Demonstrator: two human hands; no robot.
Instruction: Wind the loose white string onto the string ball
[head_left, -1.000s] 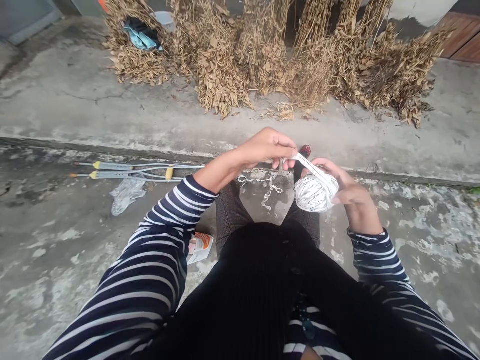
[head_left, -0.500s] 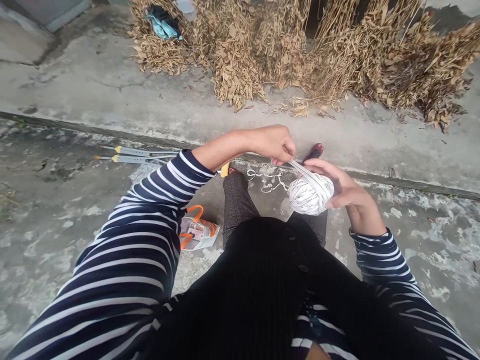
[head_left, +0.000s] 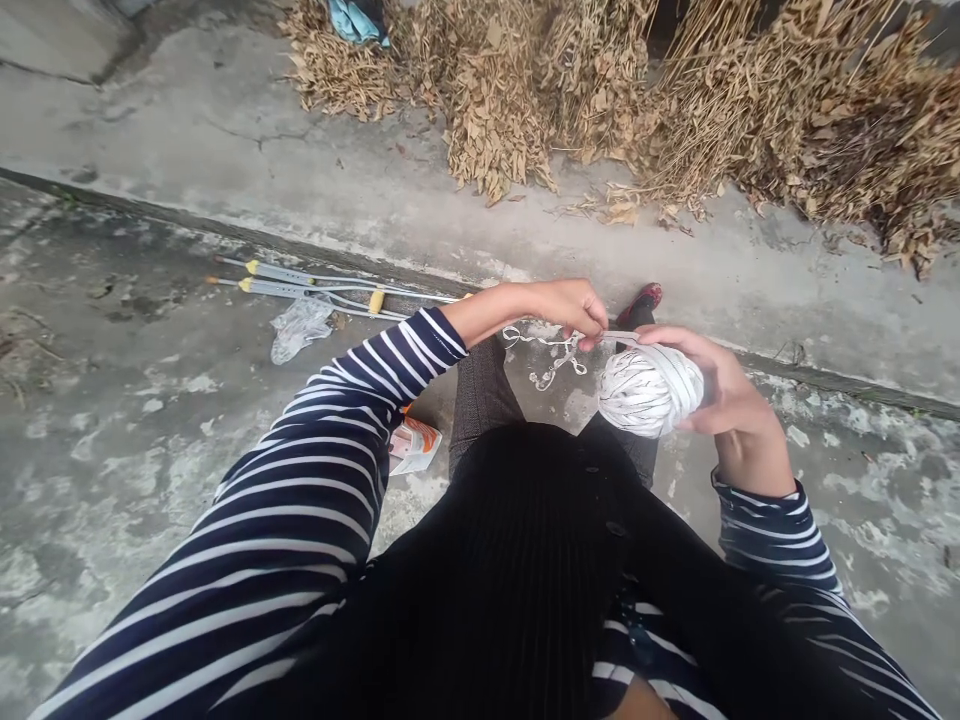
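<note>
In my right hand [head_left: 720, 385] rests a ball of white flat cord [head_left: 645, 392], wound in many layers, with my fingers and thumb curled round its right side. My left hand [head_left: 574, 308] is closed in a pinch on the strand of cord [head_left: 619, 338] that runs to the top of the ball. Below my left hand a loose, curly length of the same white cord [head_left: 551, 375] hangs in loops, in front of the ground between my legs.
Dry brown stalks and leaves [head_left: 499, 130] lie along the raised concrete ledge [head_left: 375, 190]. A pair of crutches [head_left: 281, 285] and a clear plastic bag [head_left: 300, 328] lie at left. A white and orange bag [head_left: 416, 445] stands beside my leg. Light-blue cloth [head_left: 356, 20] lies among the stalks.
Both hands and the ball have moved a little to the right and down in the view. The strand between my hands is now shorter and more level. More of the crutches shows.
</note>
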